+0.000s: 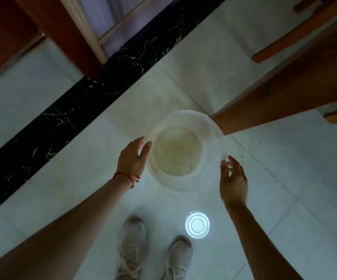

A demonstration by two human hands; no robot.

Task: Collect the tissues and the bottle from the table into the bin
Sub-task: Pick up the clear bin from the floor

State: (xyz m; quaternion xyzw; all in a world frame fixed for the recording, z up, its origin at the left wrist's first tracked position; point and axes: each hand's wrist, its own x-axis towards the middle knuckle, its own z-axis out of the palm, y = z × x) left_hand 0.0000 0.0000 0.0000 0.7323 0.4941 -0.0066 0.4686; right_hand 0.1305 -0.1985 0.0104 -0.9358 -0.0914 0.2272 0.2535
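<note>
Pale tiled floor (284, 178) w/ black marble strip (66, 118) at left; wooden table leg (284, 93) far right. Translucent bin (185, 150) stands on floor, centre. Left hand (132, 158) and right hand (233, 178) flank its rim, fingers spread, holding nothing; light reflection (197, 224) nr shoes (133, 249).

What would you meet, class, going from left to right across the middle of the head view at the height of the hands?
Black marble strip → left hand → bin → right hand.

left hand (132, 158): fingers blurred | bin (210, 138): rim blurred | shoes (133, 249): cut off below
</note>
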